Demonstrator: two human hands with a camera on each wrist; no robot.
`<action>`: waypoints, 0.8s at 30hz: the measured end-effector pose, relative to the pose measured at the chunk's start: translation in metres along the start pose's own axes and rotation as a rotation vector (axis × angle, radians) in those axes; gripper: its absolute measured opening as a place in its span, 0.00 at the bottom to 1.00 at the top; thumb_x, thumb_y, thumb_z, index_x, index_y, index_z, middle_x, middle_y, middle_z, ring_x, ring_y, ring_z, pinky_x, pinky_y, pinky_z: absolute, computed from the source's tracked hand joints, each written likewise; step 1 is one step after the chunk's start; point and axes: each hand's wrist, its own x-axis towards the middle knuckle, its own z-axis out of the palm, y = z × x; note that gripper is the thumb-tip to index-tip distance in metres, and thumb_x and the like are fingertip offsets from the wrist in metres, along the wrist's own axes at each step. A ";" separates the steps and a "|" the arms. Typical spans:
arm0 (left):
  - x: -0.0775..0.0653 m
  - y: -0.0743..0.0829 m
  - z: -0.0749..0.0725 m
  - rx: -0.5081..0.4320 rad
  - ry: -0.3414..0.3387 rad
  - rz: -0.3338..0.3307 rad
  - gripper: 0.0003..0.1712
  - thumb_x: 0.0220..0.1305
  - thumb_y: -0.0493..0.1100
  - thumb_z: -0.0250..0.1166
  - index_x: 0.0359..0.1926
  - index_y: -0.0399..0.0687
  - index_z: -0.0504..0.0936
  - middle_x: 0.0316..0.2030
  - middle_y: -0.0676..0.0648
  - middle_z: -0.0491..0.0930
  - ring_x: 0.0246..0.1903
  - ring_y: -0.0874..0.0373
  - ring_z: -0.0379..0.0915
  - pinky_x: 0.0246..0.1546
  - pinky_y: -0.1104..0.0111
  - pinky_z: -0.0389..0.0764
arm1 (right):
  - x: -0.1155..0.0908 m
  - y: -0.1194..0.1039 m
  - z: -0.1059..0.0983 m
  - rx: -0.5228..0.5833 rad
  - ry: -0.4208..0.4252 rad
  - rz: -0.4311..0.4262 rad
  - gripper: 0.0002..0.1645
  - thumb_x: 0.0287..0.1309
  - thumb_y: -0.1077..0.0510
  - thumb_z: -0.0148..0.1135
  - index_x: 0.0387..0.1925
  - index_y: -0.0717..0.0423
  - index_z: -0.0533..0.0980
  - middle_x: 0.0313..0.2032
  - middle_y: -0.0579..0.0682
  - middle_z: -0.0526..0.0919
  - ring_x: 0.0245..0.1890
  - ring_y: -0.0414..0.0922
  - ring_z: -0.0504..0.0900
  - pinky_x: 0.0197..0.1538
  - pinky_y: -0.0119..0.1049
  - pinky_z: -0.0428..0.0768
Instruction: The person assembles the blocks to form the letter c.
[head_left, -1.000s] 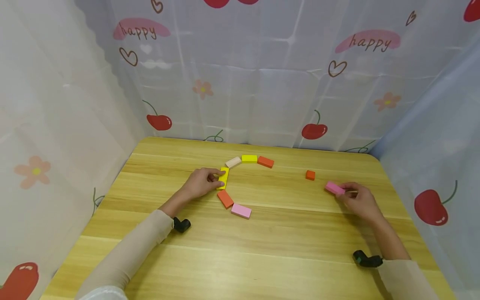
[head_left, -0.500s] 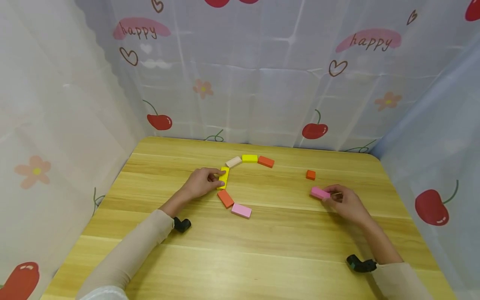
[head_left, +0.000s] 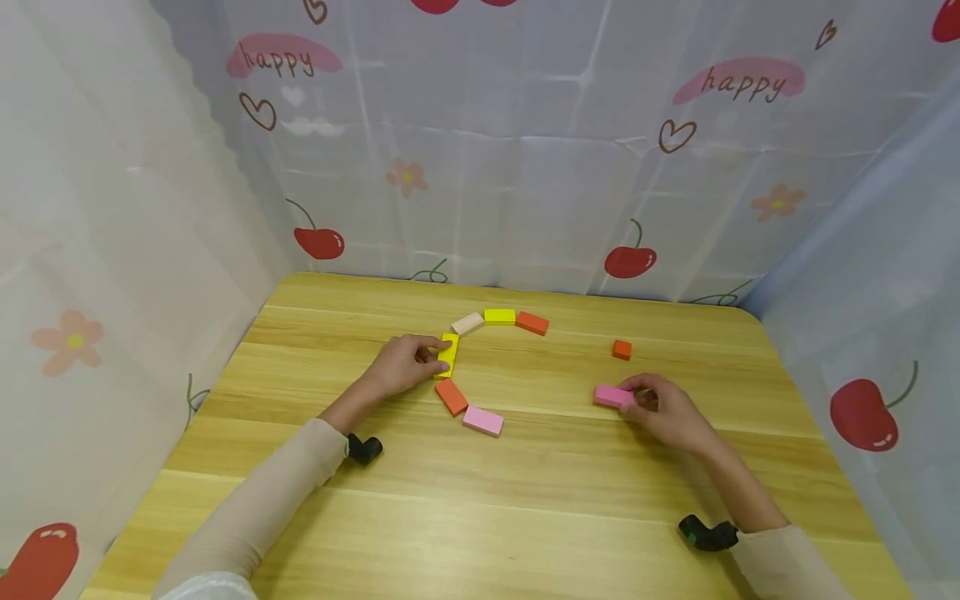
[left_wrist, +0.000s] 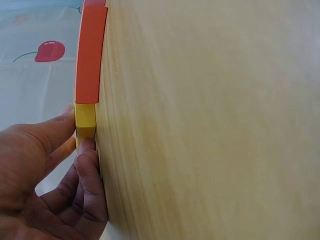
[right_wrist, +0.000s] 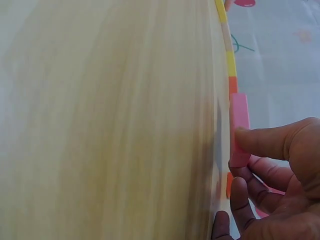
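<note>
In the head view my left hand (head_left: pixel 405 365) has thumb and finger on a yellow block (head_left: pixel 447 355) that lies on the table. The left wrist view shows digits on both sides of that block, beside an orange-red block (left_wrist: pixel 90 55). My right hand (head_left: pixel 667 410) pinches a bright pink block (head_left: pixel 612 397) at its right end. In the right wrist view a gap with shadow shows between this pink block (right_wrist: pixel 240 115) and the tabletop. The yellow block belongs to a curved row with a pale wooden block (head_left: pixel 467 323) behind it and an orange-red block (head_left: pixel 452 397) in front.
The row's far end has a yellow block (head_left: pixel 499 317) and an orange-red block (head_left: pixel 532 323); a light pink block (head_left: pixel 483 421) forms its near end. A small orange-red block (head_left: pixel 622 350) stands alone behind my right hand. Curtains (head_left: pixel 510 208) border the wooden table (head_left: pixel 480 517).
My right hand has carried the bright pink block leftward and slightly nearer, past the front of the lone orange-red block. The left hand and the row have stayed in place.
</note>
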 end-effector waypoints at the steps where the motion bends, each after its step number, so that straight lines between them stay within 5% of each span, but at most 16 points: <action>1: 0.000 0.000 0.000 0.000 0.000 -0.003 0.26 0.73 0.54 0.73 0.69 0.59 0.85 0.42 0.50 0.90 0.37 0.59 0.81 0.39 0.66 0.79 | 0.000 -0.002 0.002 0.003 0.002 -0.007 0.21 0.71 0.58 0.71 0.60 0.63 0.80 0.56 0.63 0.85 0.53 0.53 0.83 0.54 0.40 0.81; 10: 0.000 0.001 -0.001 0.000 0.002 0.000 0.26 0.73 0.53 0.73 0.69 0.59 0.85 0.41 0.50 0.89 0.36 0.58 0.80 0.38 0.65 0.79 | 0.001 -0.016 0.017 0.007 0.004 -0.070 0.18 0.71 0.59 0.71 0.58 0.60 0.81 0.57 0.61 0.84 0.55 0.56 0.83 0.60 0.54 0.80; 24: 0.000 0.001 -0.001 -0.001 0.006 0.011 0.26 0.73 0.53 0.73 0.68 0.57 0.85 0.41 0.49 0.90 0.36 0.59 0.81 0.37 0.66 0.79 | 0.006 -0.035 0.038 0.005 -0.049 -0.149 0.14 0.70 0.63 0.71 0.54 0.58 0.83 0.52 0.56 0.85 0.51 0.49 0.81 0.56 0.44 0.80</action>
